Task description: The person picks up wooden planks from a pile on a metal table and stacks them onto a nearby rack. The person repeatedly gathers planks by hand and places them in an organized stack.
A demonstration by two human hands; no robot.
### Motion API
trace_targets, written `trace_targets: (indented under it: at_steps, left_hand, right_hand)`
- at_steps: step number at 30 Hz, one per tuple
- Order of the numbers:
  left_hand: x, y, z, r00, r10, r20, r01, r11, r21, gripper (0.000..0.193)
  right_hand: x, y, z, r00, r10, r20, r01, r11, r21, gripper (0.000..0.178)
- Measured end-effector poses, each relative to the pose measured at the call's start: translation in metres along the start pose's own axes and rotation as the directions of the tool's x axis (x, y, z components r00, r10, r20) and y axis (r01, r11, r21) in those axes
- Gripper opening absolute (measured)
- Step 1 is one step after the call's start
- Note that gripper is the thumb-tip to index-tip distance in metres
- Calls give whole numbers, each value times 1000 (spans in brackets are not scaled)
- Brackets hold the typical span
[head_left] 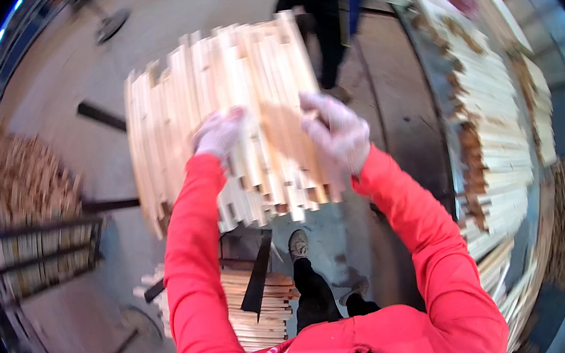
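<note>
A broad stack of pale wooden strips [172,126] lies before me, with uneven ends at its far and near sides. My left hand [218,133], in a whitish glove, is over the middle of the strips; motion smears its fingers, and contact with the wood cannot be made out. At the stack's right edge is my right hand [338,128], gloved the same way, its fingers curled closed. Whatever it may hold is hidden. A blurred, strip-like shape shows just below that hand along the stack's edge.
Dark metal bars [103,116] jut out left of the stack. More strips [255,305] lie low near my feet. A long pile of pale boards [494,138] runs along the right. Another person's dark-clothed leg [331,52] is beyond the stack. Wood pieces [32,177] are heaped at left.
</note>
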State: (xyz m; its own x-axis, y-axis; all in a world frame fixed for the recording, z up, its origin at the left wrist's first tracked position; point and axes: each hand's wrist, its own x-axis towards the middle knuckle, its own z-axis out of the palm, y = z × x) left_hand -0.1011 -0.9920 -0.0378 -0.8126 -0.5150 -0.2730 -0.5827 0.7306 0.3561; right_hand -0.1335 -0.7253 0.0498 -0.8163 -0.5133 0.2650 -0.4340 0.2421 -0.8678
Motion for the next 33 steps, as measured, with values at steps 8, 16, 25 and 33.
trace_targets:
  at_steps: [8, 16, 25, 33]
  left_hand:
    - [-68, -4, 9, 725, 261, -637, -458, 874, -164, 50]
    - [-420, 330, 122, 270, 957, -106, -765, 146, -628, 30]
    - [-612, 500, 330, 585, 645, 492, -761, 647, 57, 102]
    - [-640, 519, 362, 512, 608, 607, -787, 615, 49, 100]
  right_hand:
    - [-327, 20, -224, 958, 39, -283, -241, 642, -728, 41]
    - [-677, 28, -436, 240, 228, -944, -881, -357, -310, 71]
    - [-798, -9, -437, -79, 430, -899, -935, 280, 216, 59]
    - [-851, 75, -382, -54, 702, -710, -723, 463, 513, 82]
